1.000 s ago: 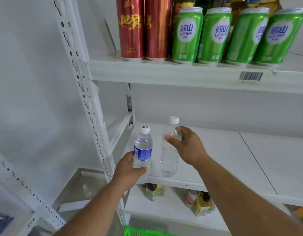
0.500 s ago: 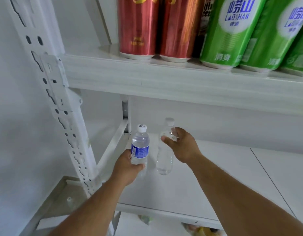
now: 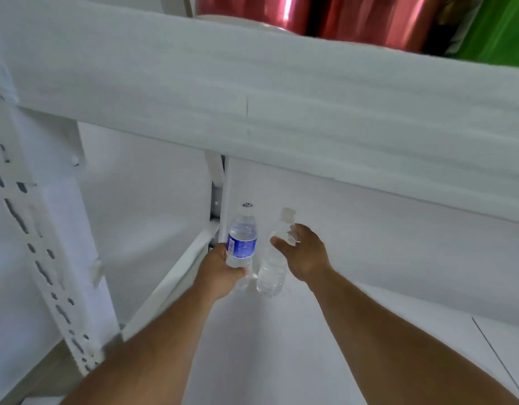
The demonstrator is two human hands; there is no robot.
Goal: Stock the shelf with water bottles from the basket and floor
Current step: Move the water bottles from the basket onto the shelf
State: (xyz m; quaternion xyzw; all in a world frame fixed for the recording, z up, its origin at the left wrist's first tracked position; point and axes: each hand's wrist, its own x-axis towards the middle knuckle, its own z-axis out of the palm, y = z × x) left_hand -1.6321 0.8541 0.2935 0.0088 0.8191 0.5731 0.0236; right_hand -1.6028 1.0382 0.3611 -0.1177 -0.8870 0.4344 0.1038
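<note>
Deep at the back left corner of the white shelf board, two water bottles are being set down, and as far as this view shows they are the only bottles on that board. I judge the stocking to be at an early stage: most of the board, towards its front edge and right side, carries nothing visible, and neither the basket nor the floor stock is in view, so how many bottles remain cannot be told.

Above, the front lip of the upper shelf fills much of the view, with red cans and a green can standing on it. A perforated white upright runs down the left side, beside a pale wall.

The blue-labelled bottle stands upright nearest the corner; the left hand grips its lower body. Just beside it, to the right, the clear bottle leans slightly, and the right hand pinches it near the shoulder, thumb on one side and fingers on the other. Whether either base is fully seated is hard to tell. Releasing both looks like the step left here.
</note>
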